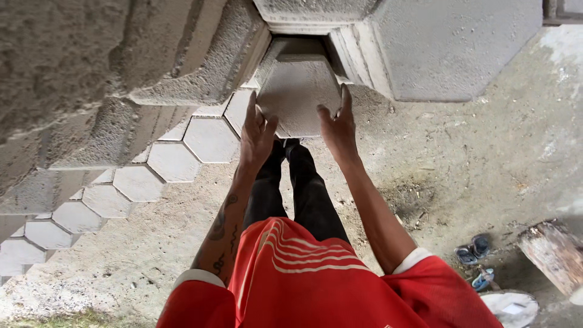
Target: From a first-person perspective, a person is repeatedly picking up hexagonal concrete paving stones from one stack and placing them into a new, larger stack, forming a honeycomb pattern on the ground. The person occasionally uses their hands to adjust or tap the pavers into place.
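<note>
Both hands clamp one hexagonal concrete paver (297,91) at upper centre — left hand (256,135) and right hand (337,126) spread flat on opposite edges to balance its weight — between the stacked blocks (449,42) and laid pavers (173,161).

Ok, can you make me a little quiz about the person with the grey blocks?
1. True or false: both hands are on the same hexagonal block.
2. What lies on the ground to the right of the person? A) sandals B) a bucket C) a ball
3. What colour is the person's shirt?

Key:
1. True. The left hand and the right hand grip the two sides of the grey hexagonal block, beside the stacked blocks.
2. A. A pair of sandals lies on the concrete floor, near a wooden log.
3. Red, with white stripes on the shirt.
</note>
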